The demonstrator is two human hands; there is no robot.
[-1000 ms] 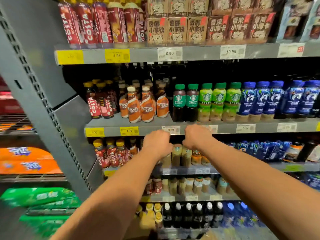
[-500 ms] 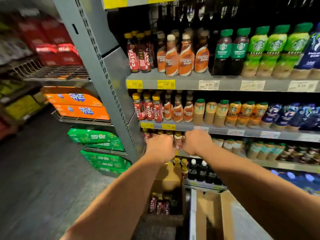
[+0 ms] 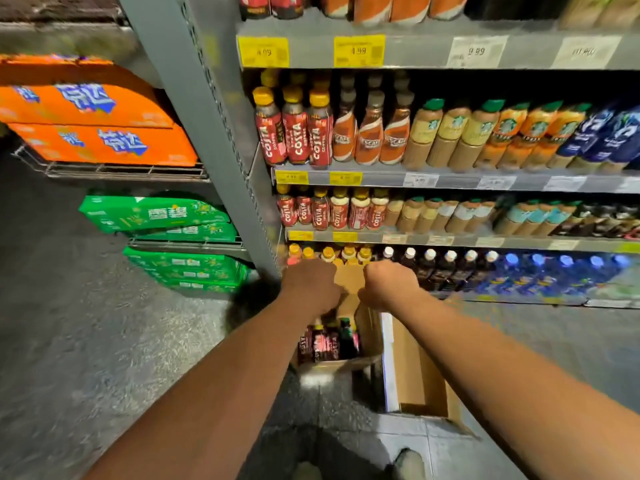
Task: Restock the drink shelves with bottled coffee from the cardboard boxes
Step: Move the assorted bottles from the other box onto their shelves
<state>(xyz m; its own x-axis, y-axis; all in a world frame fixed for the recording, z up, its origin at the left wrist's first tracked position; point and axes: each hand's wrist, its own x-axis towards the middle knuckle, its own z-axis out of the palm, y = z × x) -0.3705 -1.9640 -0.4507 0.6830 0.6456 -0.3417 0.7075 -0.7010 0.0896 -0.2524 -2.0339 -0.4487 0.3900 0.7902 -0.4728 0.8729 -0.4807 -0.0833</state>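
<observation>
Two hands, left hand [image 3: 311, 284] and right hand [image 3: 388, 285], curled with fingers hidden so I cannot tell any grip, hover over the cardboard box [image 3: 349, 367] at 6 o'clock, probably reaching for its bottled coffee [image 3: 327, 342] below the shelves [image 3: 450, 180]

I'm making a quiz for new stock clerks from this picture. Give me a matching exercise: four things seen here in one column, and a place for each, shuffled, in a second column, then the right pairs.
Things:
1. Red Costa bottles with yellow caps
2. Green cases
3. Orange cases
4. Open cardboard box with bottles

Places:
A. On the floor, below the two hands
B. On the upper wire rack, far left
C. At the left end of a drink shelf, beside the grey upright
D. On the lower racks at the left, under the orange ones

Pairs: 1-C, 2-D, 3-B, 4-A
</observation>
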